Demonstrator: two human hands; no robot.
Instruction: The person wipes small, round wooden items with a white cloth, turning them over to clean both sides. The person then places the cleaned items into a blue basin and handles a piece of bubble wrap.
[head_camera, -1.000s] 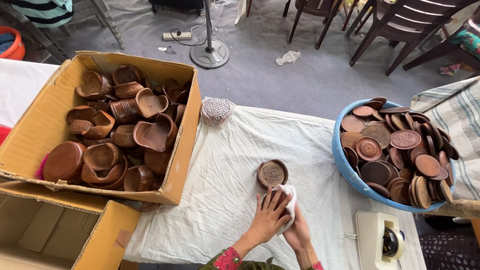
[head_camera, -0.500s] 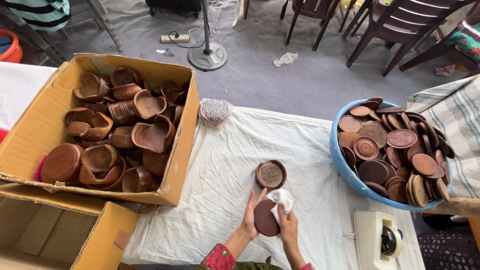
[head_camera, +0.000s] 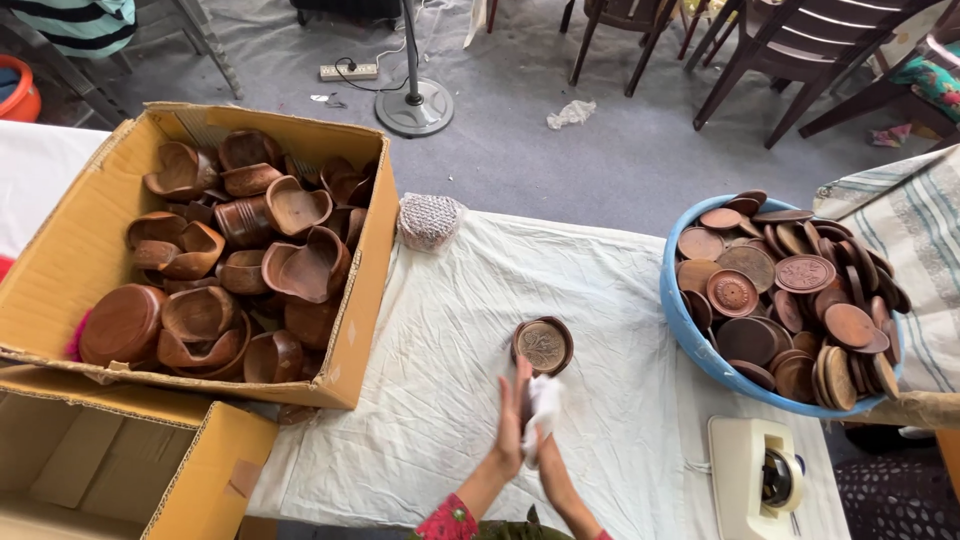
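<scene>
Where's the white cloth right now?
Head view, bottom centre: white cloth pressed between the left hand and right hand, just below the round carved lid.

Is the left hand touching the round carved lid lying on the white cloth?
Apart. The head view shows white cloth between the left hand fingertips and the carved lid.

head view, steeply downward — table (head_camera: 450, 330) close

Table (head_camera: 620, 470) under white cloth (head_camera: 450, 330): cardboard box (head_camera: 60, 250), blue basin (head_camera: 690, 330), wooden disc (head_camera: 543, 346), tape dispenser (head_camera: 755, 480).
</scene>
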